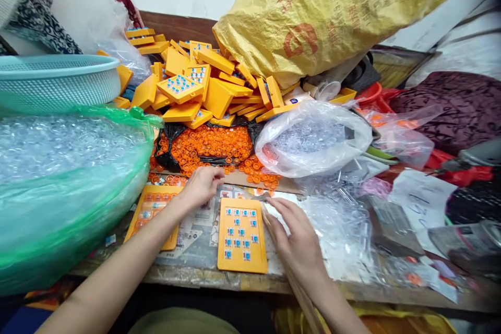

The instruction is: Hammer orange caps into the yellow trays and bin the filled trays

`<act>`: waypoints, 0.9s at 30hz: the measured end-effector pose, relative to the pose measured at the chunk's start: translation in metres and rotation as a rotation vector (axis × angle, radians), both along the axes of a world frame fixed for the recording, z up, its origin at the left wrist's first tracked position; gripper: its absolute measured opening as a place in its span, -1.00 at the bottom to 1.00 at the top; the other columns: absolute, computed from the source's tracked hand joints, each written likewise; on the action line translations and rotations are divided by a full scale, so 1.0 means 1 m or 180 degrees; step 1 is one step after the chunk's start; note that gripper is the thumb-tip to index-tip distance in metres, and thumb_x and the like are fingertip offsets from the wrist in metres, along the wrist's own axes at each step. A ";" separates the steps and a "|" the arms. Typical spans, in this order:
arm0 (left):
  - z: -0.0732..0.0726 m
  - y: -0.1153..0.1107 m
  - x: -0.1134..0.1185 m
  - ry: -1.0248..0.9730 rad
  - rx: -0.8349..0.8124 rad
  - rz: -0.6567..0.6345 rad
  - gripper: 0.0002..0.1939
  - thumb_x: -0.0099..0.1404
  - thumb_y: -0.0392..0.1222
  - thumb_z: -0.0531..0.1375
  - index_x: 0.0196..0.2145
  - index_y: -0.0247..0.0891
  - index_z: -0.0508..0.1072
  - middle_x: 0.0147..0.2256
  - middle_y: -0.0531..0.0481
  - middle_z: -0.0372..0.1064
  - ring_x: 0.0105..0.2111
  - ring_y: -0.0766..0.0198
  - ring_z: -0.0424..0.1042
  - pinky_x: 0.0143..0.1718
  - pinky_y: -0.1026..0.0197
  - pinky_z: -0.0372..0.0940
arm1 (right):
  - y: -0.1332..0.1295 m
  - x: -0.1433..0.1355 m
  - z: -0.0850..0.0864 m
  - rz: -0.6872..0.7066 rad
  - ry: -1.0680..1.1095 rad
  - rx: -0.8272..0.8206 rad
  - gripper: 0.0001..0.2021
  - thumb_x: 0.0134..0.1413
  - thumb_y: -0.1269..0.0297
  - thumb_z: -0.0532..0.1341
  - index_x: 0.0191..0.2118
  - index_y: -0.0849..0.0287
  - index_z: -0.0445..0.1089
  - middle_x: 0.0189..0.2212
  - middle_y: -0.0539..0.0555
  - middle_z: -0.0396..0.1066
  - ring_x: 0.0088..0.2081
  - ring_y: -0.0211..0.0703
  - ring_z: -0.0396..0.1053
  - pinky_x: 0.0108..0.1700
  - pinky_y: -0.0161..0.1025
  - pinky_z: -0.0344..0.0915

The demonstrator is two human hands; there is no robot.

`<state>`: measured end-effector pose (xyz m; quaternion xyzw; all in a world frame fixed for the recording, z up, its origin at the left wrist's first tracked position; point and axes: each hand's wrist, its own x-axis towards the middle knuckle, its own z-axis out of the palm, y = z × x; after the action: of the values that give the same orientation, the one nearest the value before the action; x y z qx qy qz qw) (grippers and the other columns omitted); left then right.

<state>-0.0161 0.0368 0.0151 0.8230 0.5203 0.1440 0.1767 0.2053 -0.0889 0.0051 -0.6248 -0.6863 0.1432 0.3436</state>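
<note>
My left hand (202, 185) is closed with its fingertips pinched together, just in front of the loose orange rings (213, 141). Whatever those fingers may hold is too small to make out. Under my left forearm lies a yellow tray (171, 241) with orange rings and clear pieces set in it. A second yellow tray (245, 263) lies flat between my hands, with small blue-centred pieces in rows and some bare spots. Beside its right edge, my right hand (299, 235) is closed around a long thin brown strip (294, 276); a grey pointed tip (260, 197) shows by the fingertips.
Yellow trays (217, 96) are heaped at the back. A green-edged bag (70, 209) of clear pieces fills the left, below a blue basket (70, 81). A white bag (270, 167) of clear pieces stands right of centre. A yellow sack (332, 15) leans behind.
</note>
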 end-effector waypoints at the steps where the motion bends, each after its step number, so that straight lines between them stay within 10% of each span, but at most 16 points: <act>1: -0.002 -0.007 -0.002 -0.0052 -0.0069 -0.0006 -0.82 0.22 -0.33 0.14 -0.32 -0.26 0.56 -0.37 -0.02 0.53 -0.35 0.26 0.48 -0.28 0.30 0.33 | -0.011 0.006 -0.003 -0.0134 -0.0125 -0.0153 -0.61 0.15 0.21 0.12 0.09 0.13 0.33 0.02 0.22 0.38 0.04 0.07 0.35 0.01 0.04 0.31; 6: -0.020 -0.033 -0.008 -0.0106 -0.0089 0.0101 -0.79 0.22 -0.39 0.11 -0.40 -0.32 0.55 -0.31 -0.12 0.47 -0.32 0.21 0.45 -0.23 0.24 0.33 | -0.036 0.020 -0.028 -0.0337 -0.0140 -0.1081 -0.47 0.02 0.18 0.17 0.14 0.19 0.27 -0.20 0.12 0.43 -0.26 -0.06 0.49 -0.29 -0.17 0.44; 16: -0.020 -0.054 -0.009 -0.0151 0.0314 0.0398 -0.68 0.22 -0.45 -0.01 -0.35 -0.29 0.54 -0.28 -0.14 0.45 -0.25 0.15 0.43 -0.16 0.12 0.34 | -0.042 0.022 -0.021 -0.0801 0.0136 -0.0299 -0.60 0.12 0.19 0.12 0.09 0.07 0.32 -0.24 0.13 0.43 -0.19 0.01 0.46 -0.18 -0.09 0.44; 21: -0.018 -0.065 0.005 -0.1799 0.0257 0.0086 -0.62 0.23 -0.33 0.14 0.02 -0.23 0.43 -0.19 -0.08 0.50 -0.16 0.19 0.45 -0.07 0.11 0.36 | -0.057 0.003 -0.016 -0.0345 0.0496 -0.0369 -0.63 0.19 0.21 0.12 0.11 0.10 0.30 -0.09 0.15 0.48 -0.06 0.02 0.47 -0.06 -0.10 0.45; 27: -0.034 -0.073 0.012 -0.1770 -0.0078 -0.0054 -0.50 0.25 -0.34 0.15 0.15 -0.19 0.30 -0.21 -0.09 0.46 -0.19 0.21 0.45 -0.08 0.07 0.36 | -0.056 -0.016 0.001 0.0345 -0.0074 -0.0006 -0.47 0.23 0.40 0.06 0.29 -0.06 0.05 -0.02 0.09 0.44 -0.05 -0.13 0.47 -0.09 -0.28 0.45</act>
<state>-0.0037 -0.0366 -0.0186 0.7540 0.4467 0.3566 0.3239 0.1893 -0.1451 0.0057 -0.5887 -0.7230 0.1550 0.3267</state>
